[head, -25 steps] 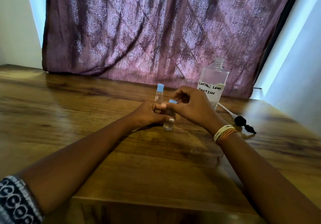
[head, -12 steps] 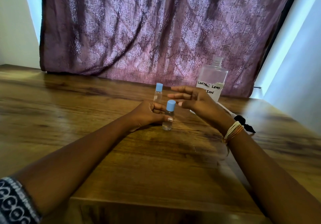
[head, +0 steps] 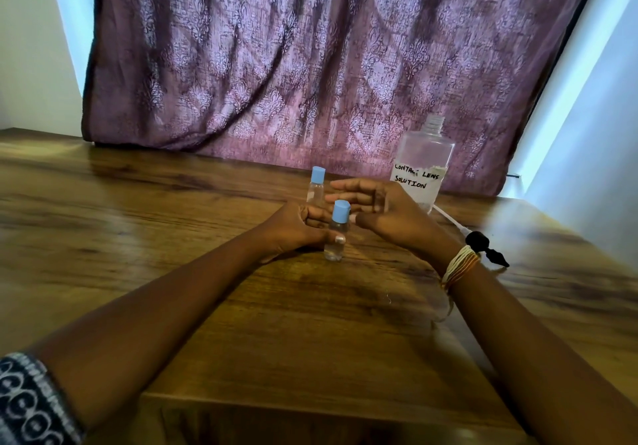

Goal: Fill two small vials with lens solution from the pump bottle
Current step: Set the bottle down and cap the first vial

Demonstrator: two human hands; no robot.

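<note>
Right hand (head: 386, 215) stays lifted off the capped vial (head: 337, 230), fingers spread.

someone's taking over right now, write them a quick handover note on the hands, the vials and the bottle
Left hand: holds the near vial upright on the table, thumb on its body.
Right hand: open beside the near vial's cap, holding nothing.
Far vial: stands capped just behind the hands.
Pump bottle: right rear, neck open; its pump head lies on the table to its right.
Done: both vials wear blue caps and look to hold clear liquid; how full they are is hard to tell.
Left: probably let go of the near vial and put the pump back on the bottle.
</note>
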